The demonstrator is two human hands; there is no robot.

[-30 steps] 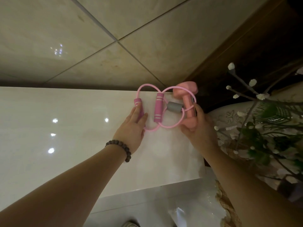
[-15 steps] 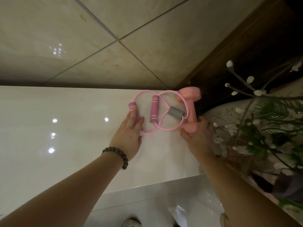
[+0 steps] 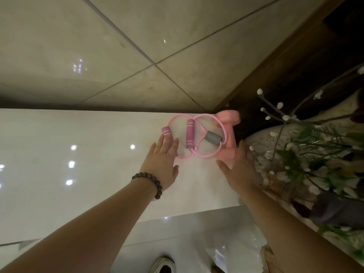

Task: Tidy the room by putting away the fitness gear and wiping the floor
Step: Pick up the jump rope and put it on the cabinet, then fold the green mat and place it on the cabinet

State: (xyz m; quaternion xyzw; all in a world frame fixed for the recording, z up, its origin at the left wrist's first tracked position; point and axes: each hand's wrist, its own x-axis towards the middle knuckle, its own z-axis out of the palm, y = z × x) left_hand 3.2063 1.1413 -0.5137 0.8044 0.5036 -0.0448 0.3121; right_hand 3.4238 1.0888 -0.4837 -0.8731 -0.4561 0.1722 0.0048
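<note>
A pink figure-eight resistance band (image 3: 199,154) with magenta foam handles and a grey centre sleeve (image 3: 213,137) lies on the glossy white counter (image 3: 78,174) near its far right corner. A pink dumbbell (image 3: 229,134) lies beside it at the counter's right edge, partly under the band's loop. My left hand (image 3: 162,160), with a bead bracelet at the wrist, lies flat with straight fingers touching the band's left loop and handle. My right hand (image 3: 239,166) rests open against the near end of the dumbbell, fingers relaxed.
A vase of white-budded branches and green leaves (image 3: 307,154) stands right of the counter, close to my right forearm. Beige tiled floor (image 3: 137,46) lies beyond the counter, dark wooden furniture (image 3: 305,66) at upper right. A shoe (image 3: 162,265) shows at the bottom.
The band and dumbbell have been set down on the counter. My right hand has let go of the dumbbell and both hands have flattened and drawn back slightly.
</note>
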